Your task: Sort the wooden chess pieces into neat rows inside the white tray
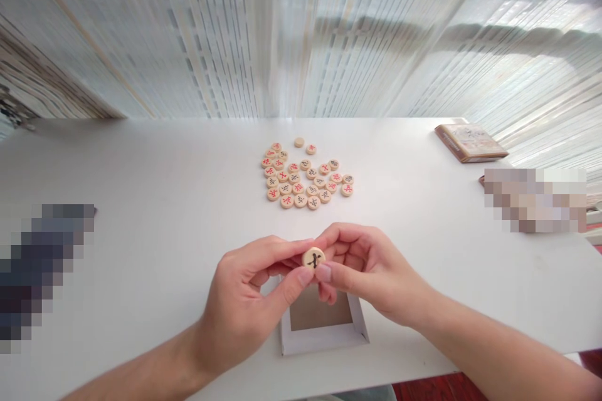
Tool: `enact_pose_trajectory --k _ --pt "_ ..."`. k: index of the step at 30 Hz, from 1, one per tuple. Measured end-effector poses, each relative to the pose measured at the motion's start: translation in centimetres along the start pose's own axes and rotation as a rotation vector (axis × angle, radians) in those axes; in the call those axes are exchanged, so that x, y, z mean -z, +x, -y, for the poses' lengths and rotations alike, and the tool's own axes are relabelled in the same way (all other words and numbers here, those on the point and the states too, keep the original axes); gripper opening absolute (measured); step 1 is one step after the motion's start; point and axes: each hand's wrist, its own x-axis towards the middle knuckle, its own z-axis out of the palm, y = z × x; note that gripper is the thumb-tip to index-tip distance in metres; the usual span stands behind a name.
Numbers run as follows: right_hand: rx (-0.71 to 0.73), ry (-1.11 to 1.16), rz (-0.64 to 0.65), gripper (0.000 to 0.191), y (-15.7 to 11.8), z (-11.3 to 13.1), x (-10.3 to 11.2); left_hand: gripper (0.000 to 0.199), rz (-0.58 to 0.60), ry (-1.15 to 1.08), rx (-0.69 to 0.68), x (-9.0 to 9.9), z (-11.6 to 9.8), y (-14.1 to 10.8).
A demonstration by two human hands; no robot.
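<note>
Between the fingertips of my left hand and my right hand is a round wooden xiangqi piece with a black character facing me. Both hands pinch it, thumbs at its lower edge. Just below and behind them lies an open white box tray with a brown inner bottom; its far part is hidden by my hands. Farther off on the white table, several more xiangqi pieces lie in a loose cluster, marked in red or black. One piece at the back shows a blank face.
A flat brown and cream box lies at the table's back right. Blurred-out items sit at the right edge and left edge. Striped sheer curtains hang behind the white table.
</note>
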Motion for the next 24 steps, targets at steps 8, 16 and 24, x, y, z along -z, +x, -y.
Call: enact_pose_trajectory --k 8,16,24 --pt "-0.020 0.015 0.001 0.038 -0.02 0.10 -0.05 0.030 0.003 -0.054 0.041 -0.03 -0.39 0.01" --pt "0.005 -0.083 -0.078 0.031 -0.23 -0.17 -0.08 0.040 0.027 0.066 -0.078 0.17 0.13 -0.07" --pt "0.006 -0.096 -0.085 0.032 -0.31 0.01 -0.30 0.030 0.014 -0.002 0.009 -0.09 0.07 -0.11"
